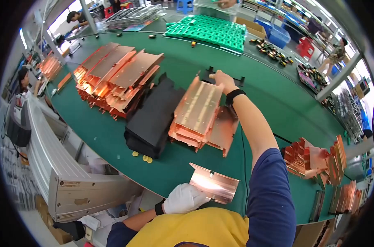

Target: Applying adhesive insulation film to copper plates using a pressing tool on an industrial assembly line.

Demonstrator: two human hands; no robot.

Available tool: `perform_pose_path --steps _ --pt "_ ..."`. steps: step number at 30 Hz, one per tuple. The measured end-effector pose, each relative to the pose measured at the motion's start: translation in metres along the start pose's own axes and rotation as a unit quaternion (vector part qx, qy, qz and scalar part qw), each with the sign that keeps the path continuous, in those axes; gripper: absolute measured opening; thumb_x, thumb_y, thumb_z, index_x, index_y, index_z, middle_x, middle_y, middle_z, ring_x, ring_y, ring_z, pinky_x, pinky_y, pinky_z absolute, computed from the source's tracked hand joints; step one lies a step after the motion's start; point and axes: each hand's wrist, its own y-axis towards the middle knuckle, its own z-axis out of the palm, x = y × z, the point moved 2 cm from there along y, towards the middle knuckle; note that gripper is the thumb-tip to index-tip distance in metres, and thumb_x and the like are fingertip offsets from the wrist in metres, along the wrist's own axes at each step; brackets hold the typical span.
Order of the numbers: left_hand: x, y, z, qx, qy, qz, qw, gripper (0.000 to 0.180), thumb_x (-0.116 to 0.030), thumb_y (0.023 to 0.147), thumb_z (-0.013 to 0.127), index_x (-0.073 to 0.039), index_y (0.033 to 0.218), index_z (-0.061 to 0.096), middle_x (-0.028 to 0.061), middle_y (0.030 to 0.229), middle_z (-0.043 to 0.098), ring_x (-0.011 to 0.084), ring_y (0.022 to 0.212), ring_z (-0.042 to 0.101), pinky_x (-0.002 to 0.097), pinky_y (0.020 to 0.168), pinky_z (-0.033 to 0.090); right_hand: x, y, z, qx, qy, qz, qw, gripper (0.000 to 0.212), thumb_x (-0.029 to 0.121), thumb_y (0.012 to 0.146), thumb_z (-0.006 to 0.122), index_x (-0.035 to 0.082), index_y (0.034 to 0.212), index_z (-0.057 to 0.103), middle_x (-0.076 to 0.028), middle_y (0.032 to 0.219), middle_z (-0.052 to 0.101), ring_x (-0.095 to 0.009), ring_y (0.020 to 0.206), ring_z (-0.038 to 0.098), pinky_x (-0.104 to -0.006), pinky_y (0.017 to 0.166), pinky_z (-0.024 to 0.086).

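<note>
My left hand (185, 199), in a white glove, grips the lower left edge of a bent, copper-coloured metal plate (220, 187) near the table's front edge. The plate is shiny, with raised edges and a small dark spot at its upper side. My bare right hand (224, 81) stretches out past a stack of copper-coloured plates (199, 108). Its fingers are closed at the edge of a flat black part (238, 82) with small tabs. Just left of the copper stack lies a pile of black sheets (154, 115).
A larger pile of copper plates (117, 76) lies at the left, and more plates (308, 158) stand at the right. Several yellow discs (147, 159) lie by the black sheets. A green tray (207, 33) is at the far side. A grey metal beam (88, 197) borders the table's left.
</note>
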Motion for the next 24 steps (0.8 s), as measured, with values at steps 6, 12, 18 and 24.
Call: perform_pose_path --steps 6,12,18,24 --pt "0.004 0.006 0.005 -0.046 -0.012 0.002 0.999 0.015 -0.018 0.076 0.074 -0.014 0.087 0.065 0.0022 0.063 0.055 0.0259 0.057 0.056 0.0368 0.047 0.043 -0.038 -0.022 -0.014 -0.184 0.043 -0.047 0.981 0.020 0.022 0.079 0.061 0.007 0.084 0.073 -0.015 0.087 0.068 -0.036 0.088 0.065 -0.0444 0.078 0.053" --pt "0.003 0.006 0.004 -0.065 -0.050 0.017 0.996 0.011 -0.019 0.077 0.073 -0.014 0.086 0.068 0.0010 0.065 0.057 0.0257 0.060 0.057 0.0356 0.050 0.044 -0.019 -0.197 -0.099 -0.113 0.331 0.096 0.932 0.018 0.015 0.088 0.064 0.000 0.096 0.070 -0.004 0.076 0.068 -0.009 0.061 0.058 -0.0242 0.056 0.048" --pt "-0.001 0.004 0.004 -0.105 0.040 0.027 0.993 0.016 -0.013 0.074 0.074 -0.013 0.088 0.069 0.0037 0.076 0.058 0.0272 0.069 0.057 0.0378 0.059 0.045 0.012 -0.394 -0.081 -0.032 0.103 -0.128 0.986 0.016 0.001 0.083 0.062 0.003 0.097 0.071 -0.011 0.091 0.072 -0.023 0.075 0.070 -0.0325 0.066 0.055" --pt "-0.021 0.005 0.011 -0.080 0.033 0.023 0.996 0.023 -0.008 0.069 0.075 -0.011 0.090 0.067 0.0055 0.082 0.057 0.0279 0.076 0.056 0.0393 0.068 0.045 0.003 -0.480 -0.069 -0.053 -0.023 0.050 0.997 0.015 0.002 0.080 0.068 0.004 0.095 0.070 -0.014 0.090 0.070 -0.025 0.074 0.068 -0.0328 0.065 0.054"
